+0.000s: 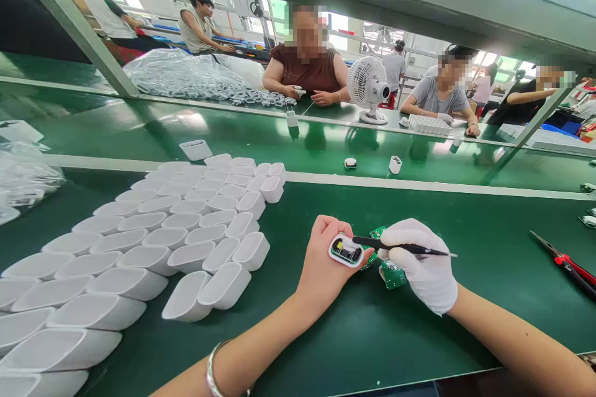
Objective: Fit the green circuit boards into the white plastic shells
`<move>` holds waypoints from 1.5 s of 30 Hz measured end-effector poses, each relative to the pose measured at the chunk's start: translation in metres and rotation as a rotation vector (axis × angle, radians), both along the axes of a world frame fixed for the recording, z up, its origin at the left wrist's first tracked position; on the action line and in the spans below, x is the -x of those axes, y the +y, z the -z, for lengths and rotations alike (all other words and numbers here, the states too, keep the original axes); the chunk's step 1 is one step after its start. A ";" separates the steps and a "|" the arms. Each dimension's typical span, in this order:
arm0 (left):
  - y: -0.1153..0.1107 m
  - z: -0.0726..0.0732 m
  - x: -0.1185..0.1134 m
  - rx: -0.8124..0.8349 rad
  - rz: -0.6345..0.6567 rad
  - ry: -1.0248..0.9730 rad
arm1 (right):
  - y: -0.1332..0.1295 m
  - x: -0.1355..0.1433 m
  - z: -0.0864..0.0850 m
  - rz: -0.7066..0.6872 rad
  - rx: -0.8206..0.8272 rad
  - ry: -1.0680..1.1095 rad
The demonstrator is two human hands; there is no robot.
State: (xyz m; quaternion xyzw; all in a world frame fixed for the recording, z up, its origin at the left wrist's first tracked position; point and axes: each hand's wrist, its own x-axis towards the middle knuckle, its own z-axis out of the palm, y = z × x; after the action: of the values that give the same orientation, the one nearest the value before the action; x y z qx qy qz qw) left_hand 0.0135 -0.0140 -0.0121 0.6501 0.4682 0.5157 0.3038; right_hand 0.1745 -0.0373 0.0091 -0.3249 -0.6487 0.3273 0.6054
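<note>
My left hand point(321, 260), bare, is closed around a small white plastic housing point(333, 255) with its open end facing up. Electronic parts, dark and yellow, show inside it. In its white glove, my right hand point(421, 257) grips black tweezers point(410, 249). The tweezers' left end touches or hovers over the housing's rim; I cannot tell which. Beneath and between the hands lie several green circuit boards point(393, 275), partly covered by the glove and fingers.
Rows of white housings point(186, 254) fill the table's left side. Red-handled pliers point(565, 262) lie at right. Behind a pale strip, a housing point(395, 165) and a small assembly point(350, 163) rest on the green belt. Across it are a fan point(367, 84) and co-workers. A metal beam crosses overhead.
</note>
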 end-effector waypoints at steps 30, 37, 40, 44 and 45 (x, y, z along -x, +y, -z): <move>-0.001 0.005 -0.003 0.161 0.024 -0.055 | -0.001 -0.004 0.002 0.056 -0.595 -0.464; -0.002 0.006 -0.001 0.069 0.021 -0.054 | 0.003 -0.002 0.005 -0.042 -0.661 -0.593; 0.000 0.007 0.001 0.060 0.011 -0.069 | 0.003 -0.003 0.008 0.026 -0.659 -0.581; 0.002 0.008 0.003 0.078 -0.025 -0.123 | 0.003 -0.005 0.009 0.060 -0.664 -0.557; 0.002 0.007 0.004 0.078 -0.032 -0.124 | 0.003 -0.005 0.010 0.064 -0.668 -0.553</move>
State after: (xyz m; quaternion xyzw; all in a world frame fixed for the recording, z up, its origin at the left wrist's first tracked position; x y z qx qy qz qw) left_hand 0.0097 -0.0120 -0.0195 0.5969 0.4787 0.5411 0.3490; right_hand 0.1795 -0.0345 -0.0009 -0.2066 -0.8464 -0.0191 0.4905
